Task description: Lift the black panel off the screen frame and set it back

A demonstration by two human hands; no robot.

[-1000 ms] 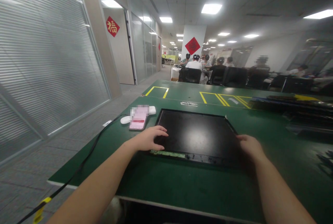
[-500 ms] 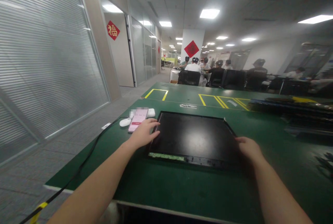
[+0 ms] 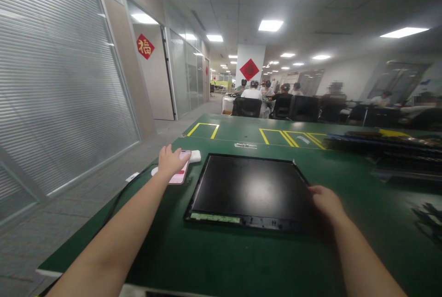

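A black flat screen panel (image 3: 248,191) lies face up on the green table (image 3: 235,260), with a strip of green along its near left edge. My right hand (image 3: 328,202) grips the panel's right edge, thumb on top and the other fingers mostly hidden. Off the panel's left side, my left hand (image 3: 170,164) reaches over a smartphone (image 3: 178,176) with a lit pinkish screen; its fingers are spread and cover part of the phone. Beside the phone are a small white case (image 3: 195,156) and a white rounded object (image 3: 154,171), partly behind my wrist.
A stack of dark flat panels (image 3: 380,145) is at the right. Dark cables (image 3: 428,221) lie near the right edge. Yellow tape outlines (image 3: 264,136) mark the table's far part. A black cable (image 3: 119,195) runs off its left side. Several people (image 3: 252,94) sit beyond.
My left hand has left the panel's left edge and moved left onto the phone. My right hand stays at the panel's right edge. The view has shifted slightly.
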